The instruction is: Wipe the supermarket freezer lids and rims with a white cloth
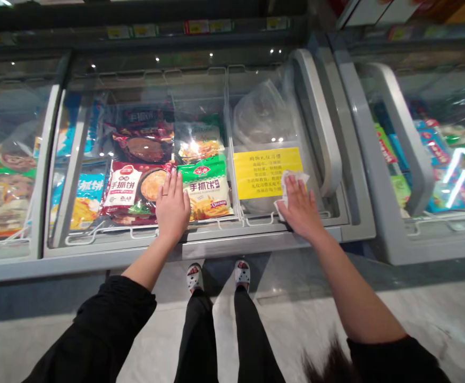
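I stand at a grey chest freezer (256,242) with a sliding glass lid (144,96). My left hand (172,205) lies flat and open on the glass, over a red food packet (126,191) and a green one (208,186) inside. My right hand (302,207) presses a crumpled white cloth (290,183) flat against the glass, beside a yellow notice (266,170) with printed text. A clear plastic bag (262,114) lies in the freezer behind the notice.
Grey lid handle (320,122) runs along the right of the glass. A second freezer (427,159) with coloured packets stands at right, another glass lid (9,159) at left. My white-sandalled feet (218,274) are on the pale tiled floor (296,314).
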Motion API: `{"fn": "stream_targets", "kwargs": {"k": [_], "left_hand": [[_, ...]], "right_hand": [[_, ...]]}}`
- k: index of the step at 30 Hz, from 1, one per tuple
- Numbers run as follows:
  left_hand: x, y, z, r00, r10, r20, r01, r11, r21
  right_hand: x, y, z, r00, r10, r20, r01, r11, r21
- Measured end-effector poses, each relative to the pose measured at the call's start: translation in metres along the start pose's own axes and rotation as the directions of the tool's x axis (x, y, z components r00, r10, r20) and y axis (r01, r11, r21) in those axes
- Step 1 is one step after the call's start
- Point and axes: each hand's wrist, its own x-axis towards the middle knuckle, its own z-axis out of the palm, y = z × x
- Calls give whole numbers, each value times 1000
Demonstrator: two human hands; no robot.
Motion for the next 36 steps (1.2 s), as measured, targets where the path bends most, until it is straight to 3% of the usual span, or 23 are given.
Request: {"fn": "stream_targets", "kwargs": {"k": [3, 5, 7, 11, 16, 18, 20, 24, 28, 32, 36], "left_hand": [[0, -2, 1, 1000, 2, -6, -2, 1000, -8], [0, -2, 1, 1000, 2, -5, -2, 1000, -6], [1, -2, 1, 1000, -2, -4, 2, 1000, -5], [1, -1, 1, 1000, -9, 0, 9, 1000, 11], [0, 0, 0, 1000, -7, -5, 7, 999, 35], [0, 0, 0, 1000, 4, -9, -4, 999, 41], [0, -1, -1, 1000, 10, -12, -9, 999, 40], [0, -2, -2, 1000, -9, -2, 9, 1000, 21], [0, -3, -3, 1000, -18, 14, 18, 1000, 20], [0, -2, -3, 1000, -9, -4, 9, 999, 40], [-1, -4, -2, 1000, 4, -20, -3, 999, 46]], "right_hand": [[1, 38, -4, 999, 19, -42, -19, 1000, -4], [-6, 42, -2, 998, 33, -59, -34, 999, -7], [-16, 29, 2, 997, 42, -62, -42, 999, -5], [-30, -36, 8, 998, -64, -12, 65, 997, 42], [-11, -141, 19, 949, -312, 45, 300, 939, 168], [-1, -168, 23, 925, -378, 35, 363, 906, 217], [6, -178, 26, 914, -406, 9, 391, 886, 248], [0, -152, 24, 911, -413, 0, 401, 883, 245], [-17, -88, 13, 958, -286, 15, 279, 945, 172], [-28, -16, 2, 993, -107, -44, 110, 991, 80], [-13, 25, -3, 994, -6, -113, 12, 999, 50]]}}
